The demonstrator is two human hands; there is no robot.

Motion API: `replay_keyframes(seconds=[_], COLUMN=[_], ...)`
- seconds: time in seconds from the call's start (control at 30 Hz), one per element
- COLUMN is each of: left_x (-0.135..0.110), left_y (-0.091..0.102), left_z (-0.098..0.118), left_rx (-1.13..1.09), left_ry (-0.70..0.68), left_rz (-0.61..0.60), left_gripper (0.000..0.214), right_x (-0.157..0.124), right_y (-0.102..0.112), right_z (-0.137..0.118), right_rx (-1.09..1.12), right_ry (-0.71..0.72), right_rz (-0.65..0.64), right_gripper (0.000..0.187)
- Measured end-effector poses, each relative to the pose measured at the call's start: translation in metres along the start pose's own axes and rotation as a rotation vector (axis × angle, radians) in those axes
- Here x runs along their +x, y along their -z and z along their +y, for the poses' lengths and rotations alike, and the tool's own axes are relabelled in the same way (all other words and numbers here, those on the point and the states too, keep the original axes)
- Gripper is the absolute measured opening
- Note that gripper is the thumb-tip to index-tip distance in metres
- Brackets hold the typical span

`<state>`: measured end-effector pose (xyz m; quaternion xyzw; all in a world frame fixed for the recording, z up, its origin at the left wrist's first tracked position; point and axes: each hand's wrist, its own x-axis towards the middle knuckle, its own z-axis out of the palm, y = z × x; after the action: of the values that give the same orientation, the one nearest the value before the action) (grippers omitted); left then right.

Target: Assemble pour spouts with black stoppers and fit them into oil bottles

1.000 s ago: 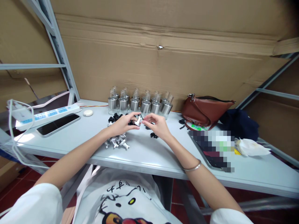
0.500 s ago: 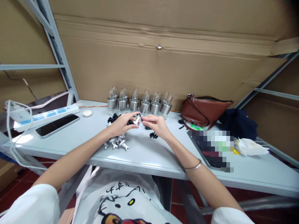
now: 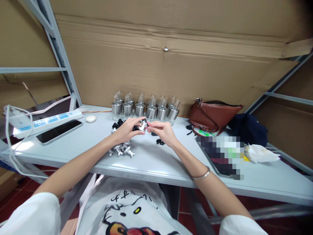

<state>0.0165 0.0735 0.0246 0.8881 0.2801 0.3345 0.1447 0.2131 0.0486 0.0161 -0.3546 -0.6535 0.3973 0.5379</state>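
Observation:
My left hand (image 3: 129,130) grips a small silver-white fitting (image 3: 142,125) with a dark part at its upper end, held just above the table. My right hand (image 3: 163,131) meets it from the other side, thumb and fingertips pinched against that end; whatever they hold is too small to name. Under and beside my left hand lie several similar silver fittings (image 3: 127,149), partly covered by the hand and forearm. Black parts (image 3: 118,123) are heaped behind it. Small black pieces (image 3: 160,142) lie below my right hand.
Glass bottles with metal sleeves (image 3: 151,112) stand in rows at the back. A power strip (image 3: 49,122), a phone (image 3: 59,131) and a white round case (image 3: 91,118) lie left. At right are a brown bag (image 3: 212,116), dark cloth (image 3: 249,127) and crumpled white paper (image 3: 260,152).
Both hands stay almost in the same place around the fitting. The right fingertips have shifted slightly at its end, and the whole view has moved a little.

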Motion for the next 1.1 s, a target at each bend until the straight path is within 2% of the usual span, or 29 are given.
replay_keyframes(seconds=[0.13, 0.27, 0.4, 0.53, 0.67, 0.77, 0.9, 1.1], left_x=[0.0, 0.0, 0.001, 0.001, 0.002, 0.002, 0.001, 0.0], left_y=[0.001, 0.001, 0.0, -0.001, -0.002, -0.001, 0.0, 0.0], left_z=[0.001, 0.0, -0.001, -0.002, -0.005, -0.004, 0.001, 0.003], left_rx=[-0.009, -0.053, -0.167, -0.197, -0.138, -0.15, -0.188, -0.141], left_ry=[0.011, 0.008, -0.013, -0.059, -0.124, -0.109, -0.058, -0.076], left_rz=[0.021, 0.023, -0.009, 0.061, 0.12, 0.093, 0.023, -0.004], left_gripper=[0.053, 0.052, 0.054, 0.055, 0.054, 0.057, 0.064, 0.07], right_x=[-0.002, -0.002, 0.0, 0.0, -0.003, -0.005, -0.005, -0.004], right_y=[-0.006, -0.004, 0.003, 0.005, 0.001, -0.001, -0.001, -0.001], right_z=[-0.002, -0.005, -0.007, -0.006, -0.008, -0.011, -0.014, -0.014], right_rx=[0.014, 0.051, 0.153, 0.218, 0.262, 0.38, 0.484, 0.517], right_ry=[0.025, -0.046, -0.149, -0.211, -0.273, -0.32, -0.373, -0.372], right_rz=[0.028, 0.029, -0.052, -0.116, -0.292, -0.382, -0.361, -0.28], right_gripper=[0.023, 0.03, 0.032, 0.032, 0.03, 0.032, 0.033, 0.031])
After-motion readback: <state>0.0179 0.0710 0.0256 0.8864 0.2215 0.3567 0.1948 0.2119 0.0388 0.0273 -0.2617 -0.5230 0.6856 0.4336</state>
